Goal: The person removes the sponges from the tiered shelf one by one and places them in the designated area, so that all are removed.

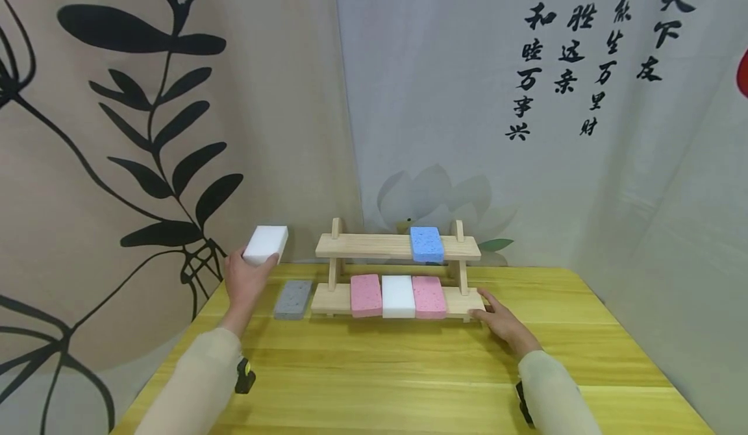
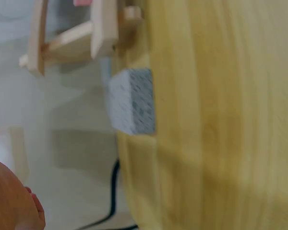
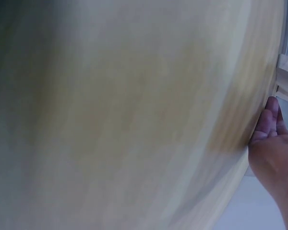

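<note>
My left hand grips a white sponge, raised at the left of a two-tier wooden rack. Below that hand, a grey sponge lies on the table; in the left wrist view the grey sponge shows its speckled side. At the rack's right end, my right hand holds the end of the lower shelf, thumb at its front and fingers by its far side. The lower shelf bears a pink sponge, a white sponge and another pink sponge side by side. A blue sponge leans on the upper shelf.
The rack stands on a yellow wood-grain table, near its back edge. Right behind hangs a curtain printed with leaves and dark characters. A black band device is on the left wrist.
</note>
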The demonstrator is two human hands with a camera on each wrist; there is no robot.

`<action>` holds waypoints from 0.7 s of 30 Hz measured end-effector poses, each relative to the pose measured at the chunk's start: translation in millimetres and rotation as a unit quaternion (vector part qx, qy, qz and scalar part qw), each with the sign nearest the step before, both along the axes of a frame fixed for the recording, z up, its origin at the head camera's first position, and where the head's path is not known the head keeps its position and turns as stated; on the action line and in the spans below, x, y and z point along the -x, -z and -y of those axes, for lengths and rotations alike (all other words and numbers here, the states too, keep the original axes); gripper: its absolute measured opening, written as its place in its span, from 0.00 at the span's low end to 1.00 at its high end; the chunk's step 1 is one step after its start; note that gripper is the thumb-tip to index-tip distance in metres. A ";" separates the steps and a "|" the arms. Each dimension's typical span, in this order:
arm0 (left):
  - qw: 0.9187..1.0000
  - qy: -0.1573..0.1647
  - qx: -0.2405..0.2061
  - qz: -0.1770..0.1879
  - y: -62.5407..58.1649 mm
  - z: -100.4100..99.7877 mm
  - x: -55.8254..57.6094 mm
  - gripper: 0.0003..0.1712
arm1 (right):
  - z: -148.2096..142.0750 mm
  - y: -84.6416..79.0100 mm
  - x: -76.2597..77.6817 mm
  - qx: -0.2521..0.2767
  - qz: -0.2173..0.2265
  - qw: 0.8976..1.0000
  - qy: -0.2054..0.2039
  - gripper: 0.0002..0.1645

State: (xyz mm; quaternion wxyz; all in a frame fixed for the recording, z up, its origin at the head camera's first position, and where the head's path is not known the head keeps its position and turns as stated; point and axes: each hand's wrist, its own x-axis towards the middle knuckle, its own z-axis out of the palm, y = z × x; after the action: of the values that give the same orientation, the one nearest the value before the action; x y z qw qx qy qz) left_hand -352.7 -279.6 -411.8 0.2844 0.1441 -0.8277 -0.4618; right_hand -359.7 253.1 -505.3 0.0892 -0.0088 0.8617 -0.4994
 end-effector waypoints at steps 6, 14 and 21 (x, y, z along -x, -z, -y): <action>0.999 -0.013 0.013 0.027 20.8 18.6 -0.8 0.45 | 1.2 -0.8 0.1 0.000 -0.006 1.000 -0.005 0.49; 0.999 -0.009 0.000 0.053 45.5 31.7 1.7 0.46 | 1.3 -0.3 -0.6 -0.006 -0.007 1.000 -0.003 0.49; 0.997 0.007 0.001 0.080 65.3 37.7 -0.8 0.48 | 1.1 -1.4 -0.3 -0.007 -0.011 1.000 -0.006 0.49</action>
State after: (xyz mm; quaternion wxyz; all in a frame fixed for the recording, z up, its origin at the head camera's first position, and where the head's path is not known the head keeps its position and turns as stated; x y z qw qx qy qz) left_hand -351.9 -317.3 -477.0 0.2137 0.1747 -0.8493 -0.4500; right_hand -359.3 251.9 -503.9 0.0826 -0.0193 0.8663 -0.4922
